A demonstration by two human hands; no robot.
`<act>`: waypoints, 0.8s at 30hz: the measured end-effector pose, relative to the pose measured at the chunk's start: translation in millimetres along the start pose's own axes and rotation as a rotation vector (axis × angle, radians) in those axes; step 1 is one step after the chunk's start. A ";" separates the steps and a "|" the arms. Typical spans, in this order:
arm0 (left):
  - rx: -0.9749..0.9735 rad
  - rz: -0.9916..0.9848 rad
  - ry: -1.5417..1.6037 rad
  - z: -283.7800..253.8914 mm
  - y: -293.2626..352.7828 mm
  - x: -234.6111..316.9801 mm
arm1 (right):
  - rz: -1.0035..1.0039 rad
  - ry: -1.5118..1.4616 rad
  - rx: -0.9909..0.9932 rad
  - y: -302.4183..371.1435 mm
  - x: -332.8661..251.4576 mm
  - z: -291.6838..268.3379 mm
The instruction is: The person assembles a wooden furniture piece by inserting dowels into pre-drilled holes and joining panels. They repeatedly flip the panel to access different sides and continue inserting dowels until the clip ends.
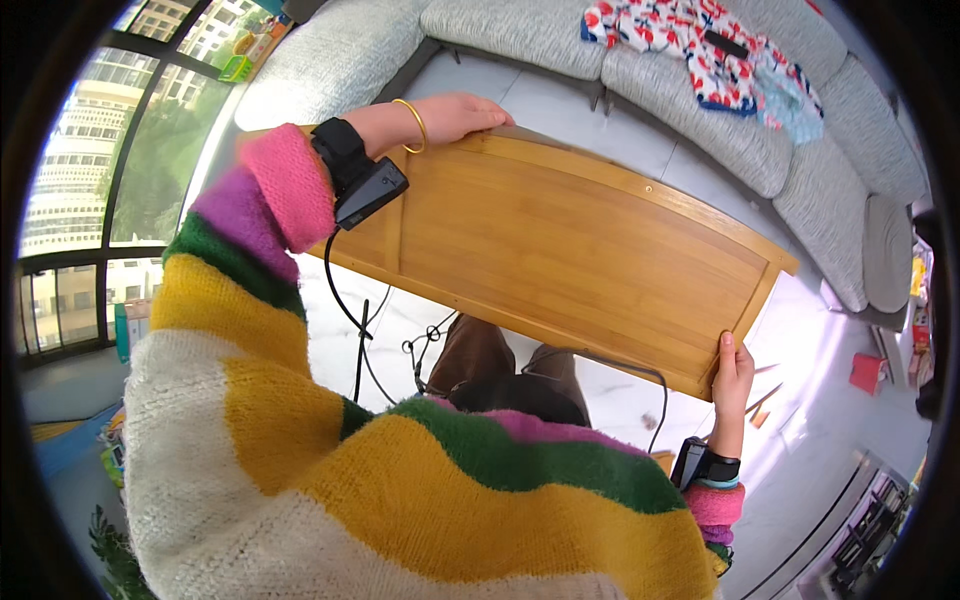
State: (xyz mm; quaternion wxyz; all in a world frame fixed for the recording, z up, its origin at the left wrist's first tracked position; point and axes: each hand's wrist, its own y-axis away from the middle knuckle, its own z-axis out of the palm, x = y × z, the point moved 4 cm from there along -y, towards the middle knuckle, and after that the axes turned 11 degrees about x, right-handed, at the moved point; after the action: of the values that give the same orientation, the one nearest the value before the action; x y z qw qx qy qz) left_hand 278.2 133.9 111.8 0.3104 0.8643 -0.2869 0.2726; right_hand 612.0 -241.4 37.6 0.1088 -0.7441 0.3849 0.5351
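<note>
A long, honey-coloured wooden panel (570, 245) with a raised frame round its edge is held in front of me, slanting down toward the right. My left hand (462, 115) grips its far edge near the left end, the fingertips partly hidden over the rim. At the near right corner, my right hand (733, 378) grasps the panel with the thumb on the edge and the other fingers mostly out of sight. Both wrists carry black strapped devices, and a black cable (345, 300) hangs from the left one.
A grey sofa (690, 125) curves round the far side, with patterned clothing (660, 40) and a dark flat object (726, 44) on it. Wooden pieces (765, 405) lie on the pale floor at right, near a red object (868, 373). Tall windows (90, 160) stand at left.
</note>
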 end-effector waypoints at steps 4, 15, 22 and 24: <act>0.238 0.228 -0.128 -24.6 3.5 9.6 | -0.018 0.090 0.016 -27.6 -33.8 -6.3; 0.448 0.759 -0.480 -43.1 -92.6 26.1 | -0.642 0.702 0.831 -26.5 -127.5 -12.9; 0.446 0.665 -0.464 -48.3 -171.9 31.2 | -0.094 -0.100 -0.195 54.2 -92.8 150.7; 0.450 0.650 -0.440 -49.0 -186.0 37.5 | -0.004 -0.230 -0.239 37.4 -100.6 194.0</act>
State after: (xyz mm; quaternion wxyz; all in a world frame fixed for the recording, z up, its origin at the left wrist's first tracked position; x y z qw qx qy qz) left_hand 413.3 275.2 97.7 -0.0555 0.8126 -0.5362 0.2215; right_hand 434.7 -109.6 57.1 0.0640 -0.6864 0.3022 0.6584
